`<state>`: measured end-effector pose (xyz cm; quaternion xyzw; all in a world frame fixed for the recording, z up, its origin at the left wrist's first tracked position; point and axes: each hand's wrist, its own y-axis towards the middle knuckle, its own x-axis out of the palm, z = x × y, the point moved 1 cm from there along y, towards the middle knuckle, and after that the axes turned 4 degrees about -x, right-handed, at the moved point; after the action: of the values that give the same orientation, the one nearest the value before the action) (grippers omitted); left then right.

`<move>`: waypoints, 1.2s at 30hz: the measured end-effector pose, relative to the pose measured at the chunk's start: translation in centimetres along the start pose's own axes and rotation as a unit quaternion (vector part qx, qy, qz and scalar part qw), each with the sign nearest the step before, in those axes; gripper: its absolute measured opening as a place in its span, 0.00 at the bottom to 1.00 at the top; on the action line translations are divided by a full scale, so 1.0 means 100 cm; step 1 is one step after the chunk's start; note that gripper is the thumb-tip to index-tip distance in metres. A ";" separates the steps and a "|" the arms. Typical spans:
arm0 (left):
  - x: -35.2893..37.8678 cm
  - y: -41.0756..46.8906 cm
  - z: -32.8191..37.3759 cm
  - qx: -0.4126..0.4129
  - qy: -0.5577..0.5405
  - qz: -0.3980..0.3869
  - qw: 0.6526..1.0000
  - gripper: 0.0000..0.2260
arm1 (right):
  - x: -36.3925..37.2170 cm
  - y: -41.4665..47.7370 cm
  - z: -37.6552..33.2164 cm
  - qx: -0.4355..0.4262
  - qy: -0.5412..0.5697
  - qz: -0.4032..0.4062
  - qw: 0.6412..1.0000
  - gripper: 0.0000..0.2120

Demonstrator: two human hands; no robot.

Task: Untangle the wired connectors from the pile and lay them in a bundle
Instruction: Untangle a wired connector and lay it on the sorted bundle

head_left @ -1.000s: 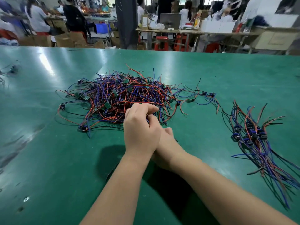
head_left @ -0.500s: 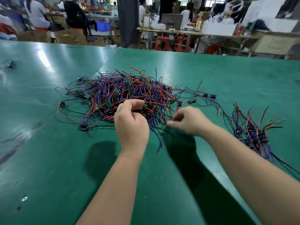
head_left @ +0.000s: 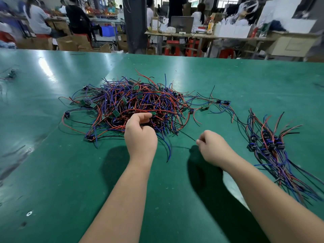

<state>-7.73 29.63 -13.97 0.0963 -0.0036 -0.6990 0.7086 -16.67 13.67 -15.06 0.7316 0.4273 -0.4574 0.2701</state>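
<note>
The pile point(head_left: 140, 106) sits mid-table, a low springy mound of thin red, blue and black insulated wires looped every way. Small green circuit boards point(head_left: 116, 113) and dark plastic plugs are caught among them, and no single direction shows in it. At its near edge the left hand point(head_left: 140, 137) has its fingers curled into the strands, thumb and forefinger pinching wires there, with a few blue ends trailing out below it. The right hand point(head_left: 213, 148), just beside and apart from the pile, pinches a thin black wire point(head_left: 185, 135) drawn taut back to the heap. Well to the right lies the bundle point(head_left: 270, 144). Its wires run roughly parallel, the long axis going from the far side toward the near right edge, with dark plugs clustered midway and the ends fanning out. Everything rests on a smooth, glossy green table point(head_left: 52, 172).
</note>
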 end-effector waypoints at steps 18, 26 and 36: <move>0.000 0.001 -0.002 -0.016 -0.016 0.002 1.000 0.22 | -0.022 0.035 -0.055 -0.107 -0.029 -0.015 0.994 0.19; 0.002 0.007 -0.007 -0.061 -0.063 0.005 0.996 0.13 | 0.018 0.011 -0.066 -0.106 0.069 0.003 0.992 0.13; 0.004 -0.005 0.003 -0.194 -0.079 -0.102 0.972 0.26 | -0.050 -0.037 -0.048 -0.100 0.596 0.048 0.795 0.14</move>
<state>-8.25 29.16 -13.83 -0.0985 0.0862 -0.7603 0.6362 -18.85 17.34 -8.46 0.8482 0.5110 0.1278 0.0554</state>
